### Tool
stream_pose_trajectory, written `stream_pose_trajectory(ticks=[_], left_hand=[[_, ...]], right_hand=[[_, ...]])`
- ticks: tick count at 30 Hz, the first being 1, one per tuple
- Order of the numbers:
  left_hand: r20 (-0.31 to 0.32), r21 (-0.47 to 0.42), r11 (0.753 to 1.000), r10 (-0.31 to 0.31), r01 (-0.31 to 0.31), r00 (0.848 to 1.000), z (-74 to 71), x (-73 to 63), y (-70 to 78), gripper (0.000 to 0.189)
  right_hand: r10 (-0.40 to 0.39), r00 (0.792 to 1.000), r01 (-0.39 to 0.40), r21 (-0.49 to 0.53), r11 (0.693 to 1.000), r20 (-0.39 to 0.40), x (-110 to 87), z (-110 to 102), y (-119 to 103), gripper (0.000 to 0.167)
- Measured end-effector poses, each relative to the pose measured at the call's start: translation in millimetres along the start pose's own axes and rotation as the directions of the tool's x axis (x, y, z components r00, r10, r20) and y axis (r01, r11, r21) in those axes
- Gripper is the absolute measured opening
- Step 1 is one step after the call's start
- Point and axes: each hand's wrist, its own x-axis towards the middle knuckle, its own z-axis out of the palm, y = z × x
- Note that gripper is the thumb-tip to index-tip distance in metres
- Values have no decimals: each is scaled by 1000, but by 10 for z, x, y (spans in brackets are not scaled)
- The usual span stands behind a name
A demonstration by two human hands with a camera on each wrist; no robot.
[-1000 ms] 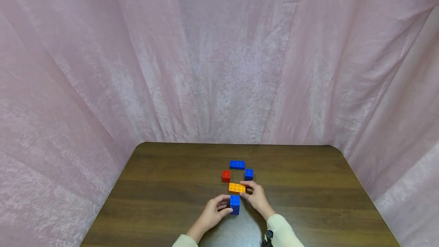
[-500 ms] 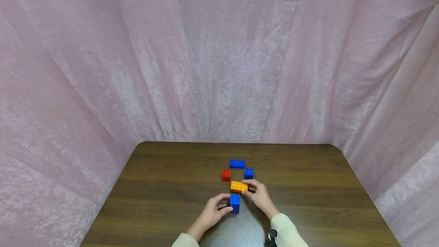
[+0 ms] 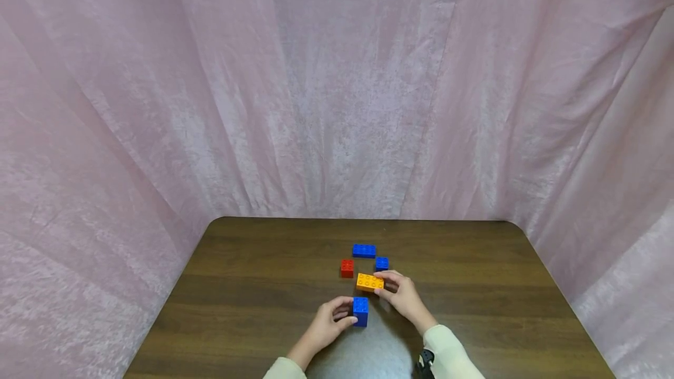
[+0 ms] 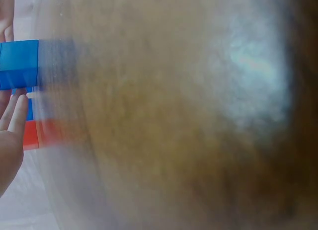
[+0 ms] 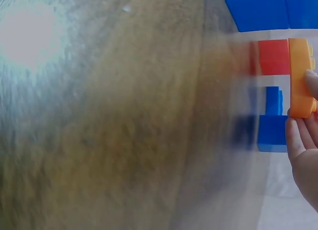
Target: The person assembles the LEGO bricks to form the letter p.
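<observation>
My left hand [image 3: 329,320] grips the blue brick stack [image 3: 360,313] from its left side, thumb at the front and fingers at the back. The stack stands upright near the middle of the table; a seam between two bricks shows on it in the right wrist view. With thumb and fingers, my right hand [image 3: 404,294] pinches the right end of an orange toy brick [image 3: 370,282], studs up and slightly tilted. In the right wrist view this orange brick [image 5: 299,78] is raised off the table, in front of the other bricks.
Just beyond the orange brick, a red brick [image 3: 347,268] lies to the left and a small blue brick [image 3: 381,264] to the right. A longer blue brick [image 3: 364,251] is behind them. The wooden table [image 3: 253,285] ends at a pink curtain [image 3: 337,86].
My right hand has lifted the orange brick and carried it a little to the right and away from the blue stack. My left hand and the stack stay where they were.
</observation>
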Motion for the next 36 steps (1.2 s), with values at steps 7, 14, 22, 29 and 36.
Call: stream_pose_trajectory(ticks=[7, 14, 22, 29, 36], left_hand=[[2, -5, 1000, -3, 3, 1000, -4, 2, -1, 33], [-9, -17, 998, 58, -58, 998, 17, -4, -56, 34], [-15, 4, 1000, 26, -26, 1000, 9, -9, 61, 32], [-10, -7, 1000, 3, -3, 1000, 10, 30, -51, 32], [-19, 13, 999, 35, -35, 999, 21, -23, 132, 30]], right_hand=[[-60, 997, 57, 54, 997, 48, -2, -113, -88, 32], [-153, 983, 149, 53, 987, 100, -36, -208, -146, 31], [-141, 977, 126, 101, 987, 158, -61, -290, -236, 33], [-161, 967, 131, 159, 979, 199, -124, -309, -319, 34], [-231, 948, 193, 185, 964, 219, -191, -278, -329, 34]])
